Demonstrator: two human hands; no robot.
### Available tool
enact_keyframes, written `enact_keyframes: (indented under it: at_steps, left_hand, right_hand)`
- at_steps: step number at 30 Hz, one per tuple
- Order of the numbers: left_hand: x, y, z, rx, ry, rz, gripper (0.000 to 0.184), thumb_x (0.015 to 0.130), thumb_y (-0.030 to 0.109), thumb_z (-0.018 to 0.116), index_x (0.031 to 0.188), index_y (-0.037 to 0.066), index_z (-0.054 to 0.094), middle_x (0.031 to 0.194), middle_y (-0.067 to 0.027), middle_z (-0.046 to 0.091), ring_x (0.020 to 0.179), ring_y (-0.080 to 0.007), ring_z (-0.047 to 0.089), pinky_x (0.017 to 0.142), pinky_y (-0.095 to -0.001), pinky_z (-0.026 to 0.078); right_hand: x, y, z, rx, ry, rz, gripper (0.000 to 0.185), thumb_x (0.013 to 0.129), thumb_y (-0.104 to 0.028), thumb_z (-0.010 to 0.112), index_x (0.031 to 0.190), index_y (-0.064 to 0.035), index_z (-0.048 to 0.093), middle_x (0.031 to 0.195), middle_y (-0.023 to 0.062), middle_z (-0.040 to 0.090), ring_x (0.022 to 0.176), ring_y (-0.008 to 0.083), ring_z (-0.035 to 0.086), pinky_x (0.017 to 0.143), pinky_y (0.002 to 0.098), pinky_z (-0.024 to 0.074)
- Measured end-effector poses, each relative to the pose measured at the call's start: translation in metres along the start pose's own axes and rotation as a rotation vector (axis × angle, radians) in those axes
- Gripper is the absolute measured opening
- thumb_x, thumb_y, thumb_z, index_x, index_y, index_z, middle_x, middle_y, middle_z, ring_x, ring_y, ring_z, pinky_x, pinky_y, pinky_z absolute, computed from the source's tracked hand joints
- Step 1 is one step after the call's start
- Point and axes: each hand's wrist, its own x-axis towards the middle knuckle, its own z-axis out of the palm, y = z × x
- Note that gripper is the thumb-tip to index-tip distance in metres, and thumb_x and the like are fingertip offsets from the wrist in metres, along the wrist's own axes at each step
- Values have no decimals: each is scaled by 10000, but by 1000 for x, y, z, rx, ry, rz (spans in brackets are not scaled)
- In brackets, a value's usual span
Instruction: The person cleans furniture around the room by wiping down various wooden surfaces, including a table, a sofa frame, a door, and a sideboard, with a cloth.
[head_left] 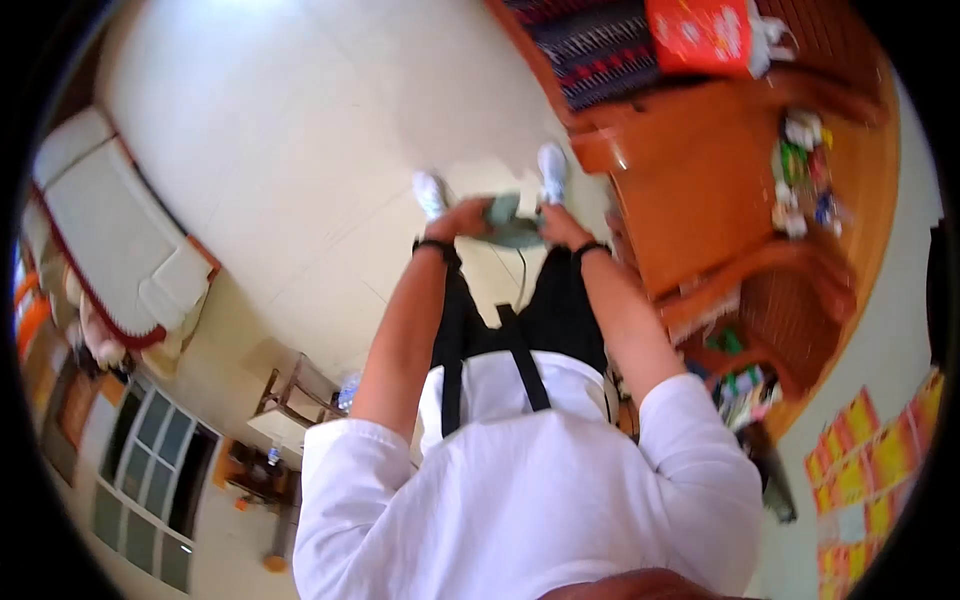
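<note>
A grey-green cloth (515,232) is stretched between my two hands, out in front of my legs and above the floor. My left hand (466,218) is closed around its left end. At the other end, my right hand (565,228) grips the cloth with fingers bent. Dark bands circle both wrists. Motion blurs the fingers and the fabric a little, so its folds and exact shape are unclear. A thin dark cord (521,275) hangs just below the cloth.
To the right stands a brown wooden bench (690,180) with a patterned dark cloth (600,50), a red bag (700,35) and small packets (795,175). A cream sofa (120,230) is at far left. A wooden stool (290,395) stands lower left. Pale tiles (300,130) cover the floor.
</note>
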Motion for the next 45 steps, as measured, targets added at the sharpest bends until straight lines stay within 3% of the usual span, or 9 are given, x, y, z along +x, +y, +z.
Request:
enact_keyframes:
  at_steps: [6,12,15,18,27,36,39,42,45]
  left_hand:
    - [-190,-83,19,-385,497,-370,567,744,282,772,1247,91,596,1135,-151,683,1063,-288,650,923,-392,502]
    - [-259,-73,67,-341,649,-481,577,863,607,570,1159,119,663,1076,-162,695,1049,-343,642,920,-426,494]
    - [-250,-54,71,-248,716,-320,529,884,569,569,1136,114,664,1125,-188,666,1058,-377,620,915,-432,488]
    - [-236,-56,54,-369,576,-167,524,865,526,616,1121,69,651,1111,-217,641,1034,-409,608,900,-463,481]
    - [-426,-20,-95,-475,910,-49,480,877,439,611,1177,71,536,1037,-244,661,985,-436,618,847,-484,492]
    - [-598,-153,-107,-691,1204,-174,432,869,363,665,1147,38,612,1059,-179,690,960,-305,672,824,-399,519]
    - [-616,-194,-117,-858,1389,18,548,955,502,545,1249,40,572,1083,-61,671,996,-159,608,849,-345,506]
    - [-690,-179,-173,-1267,1271,-217,748,962,650,371,1252,-11,566,1117,-79,659,1049,-166,590,888,-341,484]
    - [-718,-208,-216,-1069,1324,-392,881,953,698,242,1176,-73,604,1088,-222,669,1037,-319,626,926,-400,466]
  right_hand:
    - [32,-183,42,81,-58,-419,367,891,-318,577,1074,-6,641,1064,258,638,1012,436,587,867,494,477]
    - [10,-322,-70,-278,-539,-327,763,813,-678,572,1075,32,666,1068,248,671,1026,379,636,894,426,491]
    - [11,-306,-103,-646,-447,-490,488,709,-322,785,1072,-26,651,987,218,674,973,391,637,848,455,510]
    - [-1,-304,-140,-791,-368,-305,400,689,-108,723,1076,-62,633,992,206,653,987,395,625,879,444,514]
    - [11,-390,-148,-793,148,-305,315,729,-173,705,1014,-41,680,946,214,687,903,391,657,762,453,516]
    - [13,-607,-120,-635,40,-366,404,735,-203,711,1091,-17,664,951,247,675,907,422,643,793,475,500]
    - [101,-668,-68,-566,-107,-505,452,904,-391,596,848,53,659,751,269,636,714,388,637,691,447,488]
    - [96,-851,2,-513,-532,-458,698,935,-577,534,740,90,594,575,228,540,554,285,426,601,416,451]
    - [73,-1016,20,-811,-644,-909,553,914,-491,615,848,58,641,734,186,634,625,247,540,625,372,470]
